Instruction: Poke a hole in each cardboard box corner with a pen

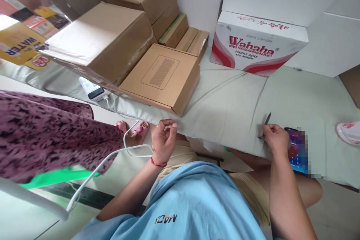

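My right hand [275,137] rests on the pale covered surface [225,101], its fingertips pinched on a dark pen [267,119]. Just to the right of that hand lies a phone [296,152] with a lit screen, part of it pixelated. My left hand [164,138] is raised above my lap at the surface's front edge. Its fingers are loosely curled, the thumb stands apart, and nothing shows in it. A red string bracelet [158,162] circles the left wrist. Nearest to this hand is a flat brown cardboard box [135,78] with a printed label outline.
Larger cardboard boxes [104,33] are stacked behind the flat one. A white and red Wahaha carton [253,47] stands at the back. A white power bank [94,90] with a cable sits at the left edge. Close on my left is a person in patterned purple trousers [56,131].
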`<act>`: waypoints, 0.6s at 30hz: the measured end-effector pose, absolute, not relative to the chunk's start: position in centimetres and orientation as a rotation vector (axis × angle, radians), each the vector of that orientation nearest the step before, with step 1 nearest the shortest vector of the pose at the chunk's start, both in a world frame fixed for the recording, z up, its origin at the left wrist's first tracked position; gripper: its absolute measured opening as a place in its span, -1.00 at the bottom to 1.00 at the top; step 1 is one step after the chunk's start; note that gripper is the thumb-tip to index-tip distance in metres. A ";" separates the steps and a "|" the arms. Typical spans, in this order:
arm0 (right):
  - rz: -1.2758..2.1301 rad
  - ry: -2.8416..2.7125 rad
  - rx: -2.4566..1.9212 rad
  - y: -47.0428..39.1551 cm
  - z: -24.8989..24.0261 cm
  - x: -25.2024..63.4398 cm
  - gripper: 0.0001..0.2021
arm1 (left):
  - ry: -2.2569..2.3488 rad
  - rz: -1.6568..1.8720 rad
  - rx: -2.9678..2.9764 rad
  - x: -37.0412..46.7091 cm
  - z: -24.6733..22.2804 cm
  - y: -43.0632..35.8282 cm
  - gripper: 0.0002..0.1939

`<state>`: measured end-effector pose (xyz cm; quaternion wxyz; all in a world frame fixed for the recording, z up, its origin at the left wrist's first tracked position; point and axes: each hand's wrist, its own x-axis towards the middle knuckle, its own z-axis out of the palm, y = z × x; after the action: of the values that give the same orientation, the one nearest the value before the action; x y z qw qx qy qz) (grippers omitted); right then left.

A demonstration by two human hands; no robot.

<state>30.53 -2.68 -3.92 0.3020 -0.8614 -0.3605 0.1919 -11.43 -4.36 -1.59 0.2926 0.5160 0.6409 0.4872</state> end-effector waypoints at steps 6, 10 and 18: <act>0.480 -0.893 -2.130 -4.2 -4.4 30.1 -0.74 | 1.146 1.189 0.458 -10.1 3.7 -4.0 -0.26; 0.443 -0.863 -2.067 -4.5 -4.7 29.8 -0.76 | 0.965 1.062 0.322 -9.4 7.3 -3.7 -0.18; 0.427 -0.861 -1.999 -4.6 -4.5 29.3 -0.80 | 1.027 1.103 0.139 -8.1 8.8 -2.4 -0.26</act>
<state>29.31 -4.61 -4.49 0.4453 -0.8069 -0.3477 0.1722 -8.14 -2.36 8.81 0.7270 0.0633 0.4658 0.5005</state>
